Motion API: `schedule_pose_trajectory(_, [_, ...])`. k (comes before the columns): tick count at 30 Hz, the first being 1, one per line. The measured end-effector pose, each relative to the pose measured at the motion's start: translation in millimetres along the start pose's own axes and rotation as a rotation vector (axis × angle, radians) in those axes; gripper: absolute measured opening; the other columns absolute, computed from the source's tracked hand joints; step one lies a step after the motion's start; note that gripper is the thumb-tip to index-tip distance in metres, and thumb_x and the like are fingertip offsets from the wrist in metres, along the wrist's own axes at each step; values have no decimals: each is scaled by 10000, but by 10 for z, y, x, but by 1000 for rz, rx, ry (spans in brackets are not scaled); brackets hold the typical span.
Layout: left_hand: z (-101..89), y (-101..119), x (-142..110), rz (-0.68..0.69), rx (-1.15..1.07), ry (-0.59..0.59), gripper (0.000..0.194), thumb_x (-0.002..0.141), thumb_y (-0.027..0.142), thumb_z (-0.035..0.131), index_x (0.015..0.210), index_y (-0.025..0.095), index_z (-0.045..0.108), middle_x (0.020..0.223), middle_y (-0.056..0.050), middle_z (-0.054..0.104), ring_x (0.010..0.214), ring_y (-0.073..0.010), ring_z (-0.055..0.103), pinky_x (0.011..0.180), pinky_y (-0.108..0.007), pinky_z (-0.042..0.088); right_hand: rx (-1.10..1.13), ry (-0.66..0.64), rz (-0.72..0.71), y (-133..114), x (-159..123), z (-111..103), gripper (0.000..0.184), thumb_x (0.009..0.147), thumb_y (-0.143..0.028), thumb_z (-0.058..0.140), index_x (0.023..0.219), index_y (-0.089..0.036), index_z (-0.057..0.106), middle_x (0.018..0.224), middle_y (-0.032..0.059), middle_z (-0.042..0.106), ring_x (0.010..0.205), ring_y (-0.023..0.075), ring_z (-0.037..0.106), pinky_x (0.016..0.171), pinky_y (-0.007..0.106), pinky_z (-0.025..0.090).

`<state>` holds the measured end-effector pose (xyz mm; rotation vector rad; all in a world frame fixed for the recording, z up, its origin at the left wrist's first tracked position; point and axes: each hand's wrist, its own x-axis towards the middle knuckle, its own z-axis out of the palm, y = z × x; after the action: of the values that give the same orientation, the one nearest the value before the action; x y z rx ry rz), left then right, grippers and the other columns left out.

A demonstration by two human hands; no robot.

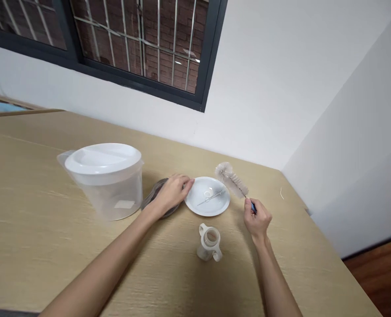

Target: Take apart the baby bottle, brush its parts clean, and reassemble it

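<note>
My left hand (173, 191) lies curled at the left rim of a white plate (221, 203), its fingertips at or touching the rim. Under the wrist sits a dark round disc (155, 197), partly hidden, perhaps a lid. On the plate are a small white ring (208, 193) and a thin metal-stemmed small brush (211, 197). My right hand (257, 218) grips the blue handle of a bottle brush (232, 179), whose pale bristles are raised beside the plate. A clear baby bottle with two handles (209, 243) stands in front of the plate, capless.
A large clear plastic pitcher with a white lid (103, 179) stands left of my left hand. Everything rests on a light wooden table (33, 220), whose far edge meets a white wall. A thin white scrap (281, 193) lies near the right corner.
</note>
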<state>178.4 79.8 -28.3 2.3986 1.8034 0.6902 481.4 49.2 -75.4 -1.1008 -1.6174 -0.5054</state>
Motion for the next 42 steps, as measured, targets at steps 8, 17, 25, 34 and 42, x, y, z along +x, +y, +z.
schedule_pose_trajectory(8, [602, 488, 697, 36, 31, -306, 269, 876, 342, 629, 972, 114, 735, 983, -173, 739, 935, -285, 699, 854, -398, 513, -38, 20, 84, 130, 6, 34, 299, 984, -330, 533, 758, -158, 628, 592, -13, 554, 526, 97, 482, 562, 243, 329])
schedule_pose_trajectory(17, [453, 590, 763, -73, -24, -182, 322, 768, 278, 647, 965, 32, 716, 1027, -296, 700, 1004, -418, 670, 831, -448, 496, -30, 5, 118, 138, 11, 28, 326, 990, -350, 518, 745, -163, 624, 588, -6, 559, 518, 100, 477, 557, 250, 316])
schedule_pose_trajectory(25, [159, 158, 64, -82, -701, -60, 460, 747, 333, 657, 1161, 132, 643, 904, -86, 735, 813, -224, 701, 738, -300, 545, -50, -84, 85, -75, 1, 29, 331, 984, -346, 538, 712, -171, 611, 584, -17, 550, 525, 99, 481, 548, 255, 287])
schedule_pose_trajectory(34, [368, 56, -391, -96, -1457, 56, 460, 608, 232, 865, 1018, 142, 676, 882, -52, 679, 776, -182, 649, 755, -309, 540, 42, -271, -126, -302, -59, 57, 287, 996, -308, 530, 777, -166, 650, 626, -5, 599, 529, 92, 506, 549, 248, 303])
schedule_pose_trajectory(42, [340, 22, -448, -145, -1533, 142, 642, 628, 225, 877, 1193, 165, 578, 1064, -78, 613, 761, -118, 650, 750, -278, 552, 197, -268, -72, -238, -60, 38, 230, 990, -264, 532, 826, -146, 642, 640, -8, 586, 524, 85, 492, 557, 212, 361])
